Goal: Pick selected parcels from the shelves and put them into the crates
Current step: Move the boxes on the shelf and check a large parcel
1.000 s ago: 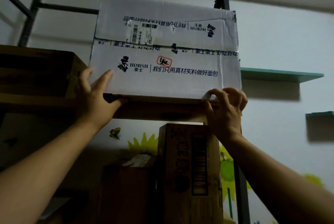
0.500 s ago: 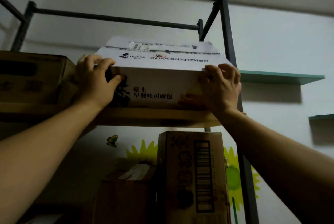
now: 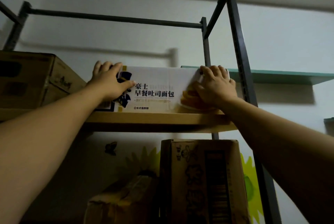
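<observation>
Wooden top shelf (image 3: 162,119) carries the white parcel (image 3: 159,86) beside a brown carton (image 3: 36,77); I see my left hand (image 3: 110,82) and right hand (image 3: 216,89) gripping its upper corners, fingers seemingly hooked over the top edge.

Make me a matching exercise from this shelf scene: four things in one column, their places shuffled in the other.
1. white printed box
2. wide brown carton
3. tall barcoded carton
4. teal shelf

a. on the wall, right of the rack
b. on the wooden board, gripped by left hand and right hand
c. below the wooden board
d. on the wooden board, left of the left hand

Pairs: 1-b, 2-d, 3-c, 4-a
</observation>
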Demonstrator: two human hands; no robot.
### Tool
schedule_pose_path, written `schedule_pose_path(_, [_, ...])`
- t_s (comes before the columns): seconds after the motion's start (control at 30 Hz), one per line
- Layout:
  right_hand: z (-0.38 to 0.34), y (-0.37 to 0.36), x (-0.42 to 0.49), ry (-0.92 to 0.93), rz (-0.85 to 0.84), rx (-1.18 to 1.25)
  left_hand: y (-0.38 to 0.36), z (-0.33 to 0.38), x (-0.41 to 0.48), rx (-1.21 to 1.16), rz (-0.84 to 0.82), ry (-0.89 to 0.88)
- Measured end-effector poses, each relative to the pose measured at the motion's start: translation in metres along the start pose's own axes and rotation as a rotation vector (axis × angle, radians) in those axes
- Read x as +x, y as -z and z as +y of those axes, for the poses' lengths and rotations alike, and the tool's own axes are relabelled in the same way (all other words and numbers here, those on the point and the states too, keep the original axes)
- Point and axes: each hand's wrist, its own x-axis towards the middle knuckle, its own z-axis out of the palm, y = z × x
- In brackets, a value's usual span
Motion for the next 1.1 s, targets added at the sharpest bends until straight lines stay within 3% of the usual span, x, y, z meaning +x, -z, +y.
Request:
schedule_pose_path(0.2, [-0.008,0.001,-0.008,-0.064,-0.135,0.026,-0.006,-0.001,-0.015,-0.002,-0.104,0.034])
schedule_pose_path(0.33, [-0.026,0.007,-0.045,-0.004,-0.213,0.067,-0.005,0.014,-0.046,-0.045,-0.139,0.036])
schedule_pose_path(0.5, [-0.038,0.011,-0.124,0.152,-0.145,0.039,-0.001,0.056,-0.127,-0.269,0.064,-0.381])
schedule_pose_path(0.6, [-0.028,0.005,-0.167,0.130,-0.120,-0.012,-0.016,0.070,-0.168,-0.487,-0.005,-0.546])
schedule_pose_path(0.8, [-0.029,0.012,-0.197,-0.049,-0.238,0.076,-0.059,0.080,-0.195,-0.785,-0.576,-0.065])
schedule_pose_path(0.9, [-0.037,0.024,-0.195,-0.071,-0.249,0.060,-0.061,0.084,-0.200,-0.974,-0.542,0.022])
schedule_pose_path(1.1, [-0.050,0.057,-0.212,-0.101,-0.200,-0.027,-0.037,0.093,-0.216,-1.018,-0.506,-0.013])
